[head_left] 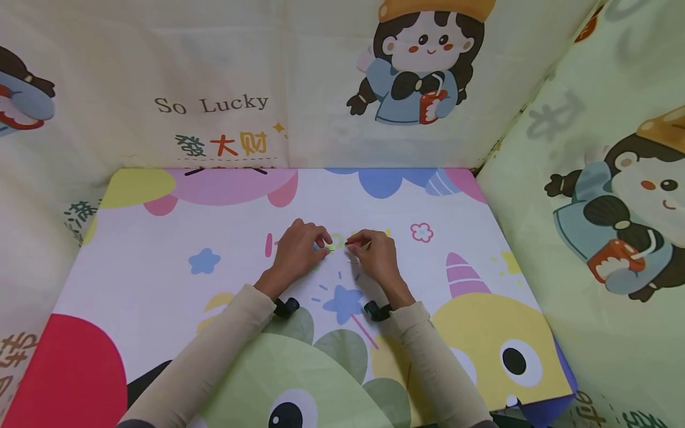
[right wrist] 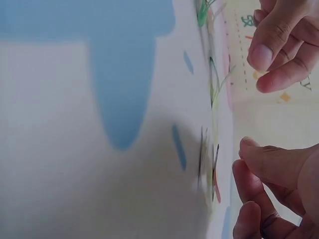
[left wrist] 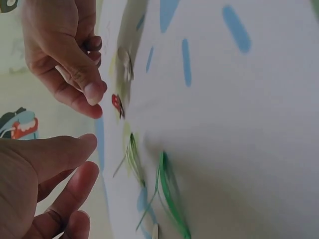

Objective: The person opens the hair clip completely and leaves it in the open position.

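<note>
My left hand [head_left: 299, 252] hovers just above the mat, thumb and index fingertips apart with nothing visible between them. Facing it, my right hand [head_left: 377, 255] has thumb and index tips almost meeting; whether they pinch something very thin cannot be made out. Below the hands lie a light green thread bundle [left wrist: 132, 154] and a darker green thread bundle [left wrist: 169, 194]. Small red-handled scissors [left wrist: 116, 104] rest nearest the right hand. Close to them is a pale, whitish bundle [left wrist: 125, 62], its kind unclear. A slim pale tip [left wrist: 155, 231] shows at the left wrist view's lower edge.
A white mat [head_left: 160, 285] printed with cartoon shapes covers the table. Cream printed cloth [head_left: 321, 77] rises behind it, and another cloth side [head_left: 514, 148] stands at the right. Black wrist cameras [head_left: 286, 307] sit by both cuffs.
</note>
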Motion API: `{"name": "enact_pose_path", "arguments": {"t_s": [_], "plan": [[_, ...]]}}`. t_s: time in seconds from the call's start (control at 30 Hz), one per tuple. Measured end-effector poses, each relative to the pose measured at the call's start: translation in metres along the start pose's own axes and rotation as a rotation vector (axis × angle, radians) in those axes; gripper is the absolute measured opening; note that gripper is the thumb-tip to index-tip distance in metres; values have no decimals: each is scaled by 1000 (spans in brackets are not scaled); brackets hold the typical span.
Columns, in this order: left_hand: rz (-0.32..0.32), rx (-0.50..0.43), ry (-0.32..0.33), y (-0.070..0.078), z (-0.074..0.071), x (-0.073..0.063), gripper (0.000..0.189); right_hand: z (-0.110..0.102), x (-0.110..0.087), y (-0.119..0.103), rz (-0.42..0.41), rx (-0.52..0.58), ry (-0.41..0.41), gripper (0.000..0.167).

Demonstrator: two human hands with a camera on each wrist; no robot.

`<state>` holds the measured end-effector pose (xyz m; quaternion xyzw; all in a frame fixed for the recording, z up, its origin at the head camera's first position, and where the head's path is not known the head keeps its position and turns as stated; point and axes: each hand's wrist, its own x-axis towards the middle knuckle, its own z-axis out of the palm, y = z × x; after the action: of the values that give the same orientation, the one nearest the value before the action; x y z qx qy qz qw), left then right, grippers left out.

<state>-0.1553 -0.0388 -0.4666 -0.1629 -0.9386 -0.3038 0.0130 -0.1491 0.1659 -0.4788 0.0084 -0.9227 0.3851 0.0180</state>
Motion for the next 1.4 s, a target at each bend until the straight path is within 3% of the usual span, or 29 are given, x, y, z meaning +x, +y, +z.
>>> {"name": "enact_pose_path", "arguments": {"t_s": [0.4,0.73,1.2,1.4], "plan": [[30,17,-44,26,30,-1,14,-12,-11,16,79,-43,26,5],[71,69,-39,30,49,0,14,-15,-16,23,132,-65,-8,7],[29,45,-62,32,51,-4,8,-14,-19,21,160,-30,-77,5],[50,34,-45,31,46,-6,9,-14,-20,18,135,-3,-95,9]]}}
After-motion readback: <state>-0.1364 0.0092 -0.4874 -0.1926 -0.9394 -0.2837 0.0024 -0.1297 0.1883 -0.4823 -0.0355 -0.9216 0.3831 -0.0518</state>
